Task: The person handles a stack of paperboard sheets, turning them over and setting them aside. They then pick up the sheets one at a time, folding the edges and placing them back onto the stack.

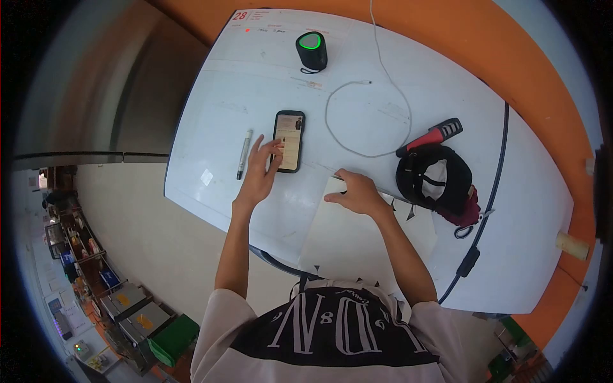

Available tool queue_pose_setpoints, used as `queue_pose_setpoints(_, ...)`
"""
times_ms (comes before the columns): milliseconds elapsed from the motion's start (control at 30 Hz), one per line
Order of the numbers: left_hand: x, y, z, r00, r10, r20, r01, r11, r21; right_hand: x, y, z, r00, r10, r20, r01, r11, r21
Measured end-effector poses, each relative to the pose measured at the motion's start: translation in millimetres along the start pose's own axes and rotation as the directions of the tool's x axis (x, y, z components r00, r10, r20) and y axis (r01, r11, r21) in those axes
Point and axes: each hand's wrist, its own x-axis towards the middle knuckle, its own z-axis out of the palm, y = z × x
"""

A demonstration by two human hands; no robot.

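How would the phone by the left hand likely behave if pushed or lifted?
The phone would likely slide rather than roll, lying flat on the glossy table. It is probably stiff, given its straight-edged slab shape. Its lit screen may be fragile if dropped.

On the tabletop (pixel 217 96), the smartphone (pixel 292 137) lies between a marker (pixel 244 154) on its left and a cap (pixel 456 171) farther right, with a speaker (pixel 311 53) behind it.

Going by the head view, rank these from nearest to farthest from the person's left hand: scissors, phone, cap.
Measured from the left hand:
1. Phone: partly beneath its fingers, just to the right.
2. Cap: farther right, past the right hand.
3. Scissors: on the cap's far side, by the black cable.
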Motion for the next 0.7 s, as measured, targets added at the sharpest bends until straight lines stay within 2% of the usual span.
queue_pose_setpoints(67, -4, 16, -9, 0.978, -0.035, -0.204, 0.013, 0.994, -0.107, -3, 2, 3, 1.000, 0.020, 0.018, -0.021, 0.999, 0.038)
queue_pose_setpoints(100, -8, 18, -9, 0.979, -0.034, -0.202, 0.013, 0.994, -0.107, -5, 4, 9, 0.991, -0.083, -0.102, 0.086, 0.996, 0.018)
queue_pose_setpoints(133, -13, 20, -10, 0.951, -0.187, -0.246, 0.080, 0.919, -0.386, -5, 6, 14, 0.958, -0.189, -0.216, 0.190, 0.982, -0.015)
queue_pose_setpoints(167, -19, 22, -11, 0.906, -0.343, -0.247, 0.116, 0.764, -0.635, -5, 9, 16, 0.958, -0.192, -0.214, 0.193, 0.981, -0.015)
queue_pose_setpoints(200, -28, 30, -11, 0.876, -0.409, -0.256, 0.155, 0.740, -0.655, -6, 7, 15, 0.922, -0.293, -0.254, 0.271, 0.955, -0.117)
queue_pose_setpoints(233, -37, 35, -6, 0.873, -0.413, -0.259, 0.156, 0.741, -0.653, -9, 3, 14, 0.875, -0.393, -0.282, 0.339, 0.915, -0.220)
queue_pose_setpoints(267, -45, 41, 1, 0.856, -0.481, -0.189, 0.193, 0.637, -0.746, -11, -2, 15, 0.874, -0.397, -0.279, 0.344, 0.913, -0.220)
queue_pose_setpoints(300, -53, 49, 9, 0.836, -0.537, -0.110, 0.225, 0.520, -0.824, -14, -13, 15, 0.812, -0.455, -0.366, 0.388, 0.889, -0.243)
queue_pose_setpoints(333, -58, 60, 17, 0.838, -0.540, -0.080, 0.227, 0.479, -0.848, -19, -23, 16, 0.738, -0.504, -0.449, 0.425, 0.864, -0.272)
queue_pose_setpoints(367, -64, 72, 25, 0.842, -0.538, -0.047, 0.231, 0.436, -0.870, -27, -33, 17, 0.739, -0.501, -0.451, 0.420, 0.865, -0.272)
queue_pose_setpoints(400, -69, 86, 31, 0.849, -0.528, -0.022, 0.229, 0.405, -0.885, -37, -42, 19, 0.820, -0.392, -0.418, 0.458, 0.886, 0.068)
queue_pose_setpoints(433, -75, 94, 38, 0.853, -0.521, -0.015, 0.230, 0.402, -0.887, -46, -50, 23, 0.889, -0.300, -0.345, 0.429, 0.811, 0.399)
queue_pose_setpoints(467, -80, 103, 45, 0.855, -0.518, 0.012, 0.252, 0.396, -0.883, -52, -52, 32, 0.892, -0.271, -0.362, 0.436, 0.729, 0.529)
queue_pose_setpoints(567, -96, 114, 63, 0.880, -0.469, 0.078, 0.274, 0.364, -0.890, -70, -33, 56, 0.848, -0.214, -0.484, 0.478, 0.704, 0.526)
queue_pose_setpoints(600, -100, 116, 67, 0.874, -0.478, 0.091, 0.277, 0.336, -0.900, -80, -31, 57, 0.848, -0.131, -0.514, 0.461, 0.661, 0.592)
queue_pose_setpoints(633, -102, 119, 72, 0.869, -0.481, 0.114, 0.288, 0.304, -0.908, -90, -24, 57, 0.831, -0.076, -0.551, 0.445, 0.687, 0.575)
queue_pose_setpoints(700, -106, 129, 78, 0.871, -0.467, 0.155, 0.342, 0.348, -0.873, -118, -2, 55, 0.888, -0.087, -0.452, 0.389, 0.667, 0.635)
